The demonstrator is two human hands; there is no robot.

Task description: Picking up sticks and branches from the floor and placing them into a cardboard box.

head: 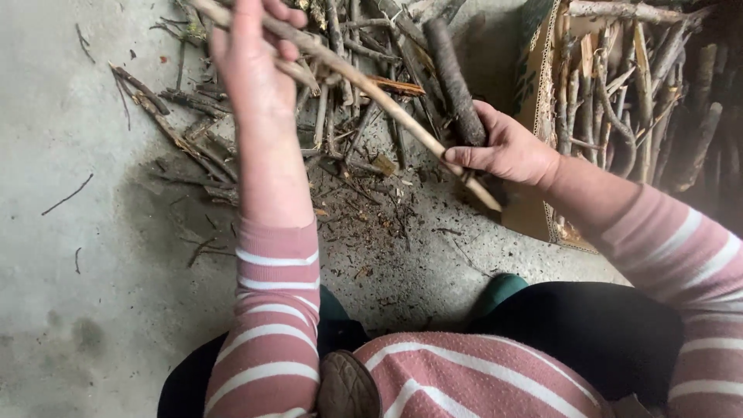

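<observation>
Grey concrete floor (93, 310) is lying under everything, strewn with bark crumbs and a loose heap of dry brown twigs (340, 116). I am gripping a long pale bare stick (371, 89) with my left hand (251, 66), clenched around its upper end, while my right hand (503, 147) is closing around its lower part together with a thick dark bark-covered branch (455, 81). Beside my right hand an open brown cardboard box (542, 77) is lying on its side, already well filled with stacked sticks (627, 85); I judge the sorting partly done, since the heap remains on the floor. No readable labels are showing on the box.
</observation>
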